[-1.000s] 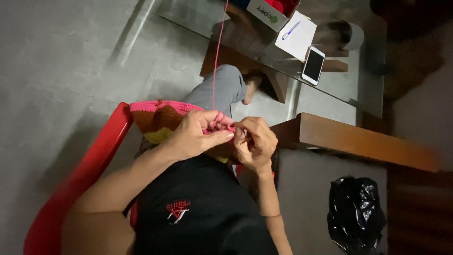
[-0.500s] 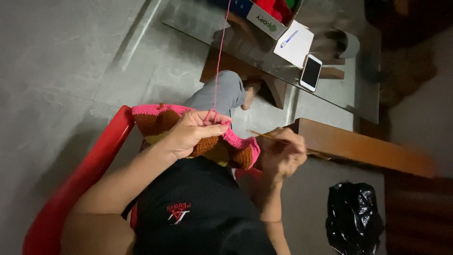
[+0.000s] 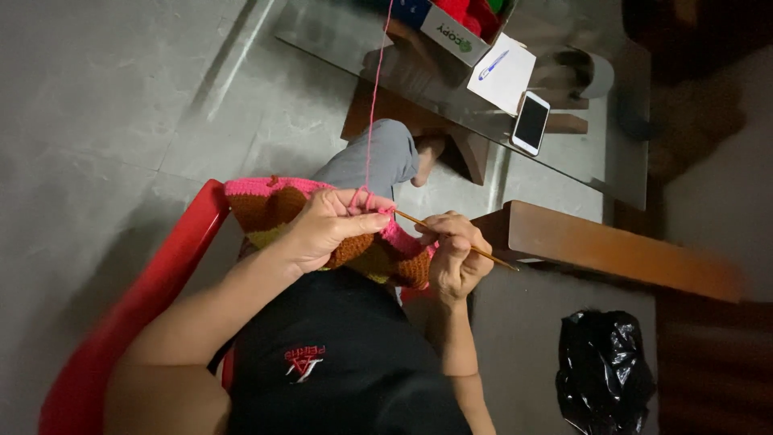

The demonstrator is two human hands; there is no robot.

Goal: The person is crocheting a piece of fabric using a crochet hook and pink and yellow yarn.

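Since half a second ago the right hand (image 3: 456, 256) has come back in toward the work, and the thin wooden crochet hook (image 3: 456, 239) now points its tip at the pink edge instead of being drawn away to the side. The left hand (image 3: 326, 229) has barely shifted; it is closed around the top of the striped crocheted piece of pink, brown and yellow-green yarn (image 3: 278, 211), fingers curled over the pink border. The right hand is closed on the hook, gripping it near its middle, with the shaft sticking out past the knuckles toward the brown wooden armrest (image 3: 600, 246). The crocheted piece lies over the person's lap, between the two hands, above the black shirt (image 3: 338, 362). A thin pink yarn strand (image 3: 374, 89) runs taut from the left hand's fingers up toward the glass table (image 3: 612, 165). On that table lie a white smartphone (image 3: 531, 122) and a white paper sheet with a blue pen (image 3: 503, 72). The person sits on a red plastic chair (image 3: 137, 314); a black plastic bag (image 3: 604, 374) lies on the grey floor to the right.
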